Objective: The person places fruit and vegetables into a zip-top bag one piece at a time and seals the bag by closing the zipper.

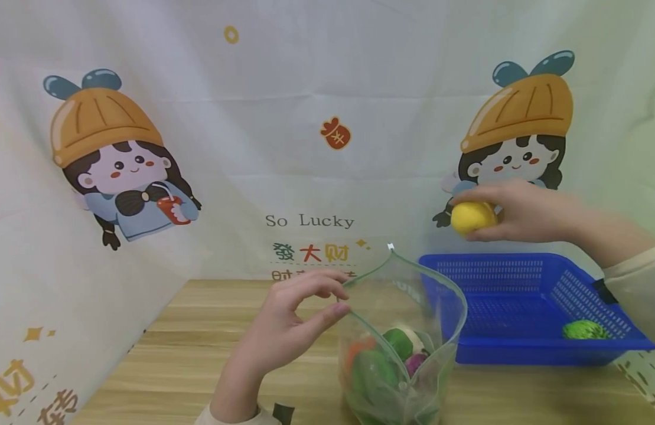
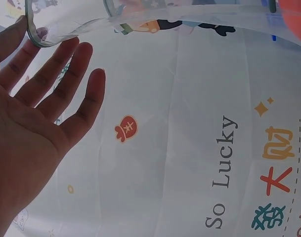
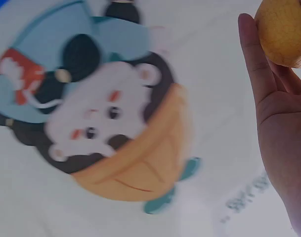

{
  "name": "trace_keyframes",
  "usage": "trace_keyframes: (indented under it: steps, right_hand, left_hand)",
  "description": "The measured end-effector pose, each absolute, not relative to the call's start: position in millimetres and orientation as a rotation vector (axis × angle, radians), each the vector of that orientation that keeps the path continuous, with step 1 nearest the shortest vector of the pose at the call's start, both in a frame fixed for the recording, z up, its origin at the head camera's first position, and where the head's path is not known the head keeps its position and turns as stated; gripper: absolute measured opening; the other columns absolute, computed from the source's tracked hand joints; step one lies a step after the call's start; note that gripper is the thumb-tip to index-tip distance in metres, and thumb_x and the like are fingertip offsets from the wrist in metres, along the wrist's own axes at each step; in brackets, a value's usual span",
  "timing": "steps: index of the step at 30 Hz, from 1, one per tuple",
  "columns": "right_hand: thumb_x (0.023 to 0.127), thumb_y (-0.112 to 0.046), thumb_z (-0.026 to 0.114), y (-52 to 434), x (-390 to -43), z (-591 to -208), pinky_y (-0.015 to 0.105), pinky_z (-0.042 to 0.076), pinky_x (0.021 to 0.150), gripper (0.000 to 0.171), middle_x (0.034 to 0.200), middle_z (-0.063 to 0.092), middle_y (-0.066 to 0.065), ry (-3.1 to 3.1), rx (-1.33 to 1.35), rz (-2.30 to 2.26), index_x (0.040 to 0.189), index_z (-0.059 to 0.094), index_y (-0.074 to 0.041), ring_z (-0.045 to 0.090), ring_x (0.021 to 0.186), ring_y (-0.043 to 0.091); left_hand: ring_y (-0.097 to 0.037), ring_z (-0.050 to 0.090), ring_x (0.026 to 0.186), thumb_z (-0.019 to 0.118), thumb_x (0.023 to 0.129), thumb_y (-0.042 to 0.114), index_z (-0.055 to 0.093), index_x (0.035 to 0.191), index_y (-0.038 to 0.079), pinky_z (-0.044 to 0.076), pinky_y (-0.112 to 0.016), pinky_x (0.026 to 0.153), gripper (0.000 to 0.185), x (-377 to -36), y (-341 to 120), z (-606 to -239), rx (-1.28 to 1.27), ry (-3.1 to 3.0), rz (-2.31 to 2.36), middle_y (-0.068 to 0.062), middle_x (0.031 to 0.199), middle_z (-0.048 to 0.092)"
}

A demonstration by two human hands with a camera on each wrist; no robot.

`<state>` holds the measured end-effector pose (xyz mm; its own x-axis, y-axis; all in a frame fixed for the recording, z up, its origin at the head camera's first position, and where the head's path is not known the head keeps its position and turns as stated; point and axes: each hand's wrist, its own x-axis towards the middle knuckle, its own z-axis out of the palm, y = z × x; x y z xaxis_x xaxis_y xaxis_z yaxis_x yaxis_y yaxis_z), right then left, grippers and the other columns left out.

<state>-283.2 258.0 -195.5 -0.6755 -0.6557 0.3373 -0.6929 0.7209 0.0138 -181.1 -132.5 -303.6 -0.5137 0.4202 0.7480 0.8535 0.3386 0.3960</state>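
- Wooden table (image 1: 210, 360), cartoon backdrop (image 1: 306, 147) behind my hands.
- Right hand (image 1: 518, 209) grips the yellow ball (image 1: 472, 217) — looks light, firm; hold round its middle.
- Left hand (image 1: 292, 319) pinches the limp, slippery bag (image 1: 407, 354) rim just beside its fingertips.

The head camera looks forward and down over the bench (image 1: 199, 360) toward the curtain (image 1: 316, 118). Both wrist cameras sit close by their palms, facing that same curtain (image 2: 190, 148).
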Motion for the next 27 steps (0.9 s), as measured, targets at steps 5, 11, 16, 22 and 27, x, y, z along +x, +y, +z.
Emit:
trace_keyframes:
  steps: [5,11,16,22,27]
  right_hand:
    - [0.085,-0.019,0.092,235.5,-252.2,-169.1,0.024,0.064,0.078,0.065,0.127,0.074,-0.002,-2.409,1.192,0.208,0.144,0.064,-0.021,0.071,0.101,0.013]
    - [0.079,-0.02,0.095,206.7,-221.9,-163.8,0.024,0.062,0.075,0.071,0.127,0.073,-0.007,-2.203,1.364,0.214,0.143,0.063,-0.025,0.069,0.095,0.006]
    - [0.085,-0.028,0.092,183.5,-203.6,-172.4,0.029,0.062,0.079,0.064,0.123,0.072,-0.01,-2.298,1.436,0.233,0.141,0.061,-0.027,0.068,0.093,0.002]
    - [0.092,-0.043,0.084,160.6,-189.2,-182.8,0.024,0.056,0.073,0.049,0.106,0.067,-0.015,-2.621,1.403,0.25,0.13,0.055,-0.035,0.061,0.086,0.003]
    - [0.091,-0.042,0.084,149.5,-189.4,-193.3,0.021,0.056,0.07,0.039,0.098,0.066,-0.016,-2.557,1.521,0.125,0.124,0.066,-0.033,0.06,0.08,0.001]
  left_hand:
    - [-0.022,0.072,0.124,0.079,0.095,0.009,0.074,0.101,0.017,0.061,-0.038,0.104,0.011,-181.1,-131.4,-303.6,-1.113,-2.08,-1.073,-0.005,0.125,0.078]
    - [-0.022,0.073,0.122,0.079,0.095,0.008,0.074,0.101,0.016,0.062,-0.038,0.103,0.011,-181.7,-131.0,-304.2,-1.12,-2.071,-1.059,-0.005,0.124,0.078]
    - [-0.021,0.073,0.12,0.078,0.096,0.008,0.074,0.101,0.017,0.062,-0.036,0.102,0.011,-182.2,-131.2,-304.9,-1.129,-2.059,-1.056,-0.006,0.121,0.078]
    - [-0.021,0.073,0.118,0.079,0.095,0.007,0.074,0.102,0.016,0.061,-0.036,0.103,0.013,-182.7,-131.6,-304.5,-1.144,-2.044,-1.057,-0.006,0.12,0.078]
    - [-0.02,0.073,0.118,0.079,0.095,0.006,0.074,0.103,0.016,0.061,-0.035,0.103,0.014,-183.5,-131.7,-303.8,-1.15,-2.033,-1.059,-0.005,0.12,0.078]
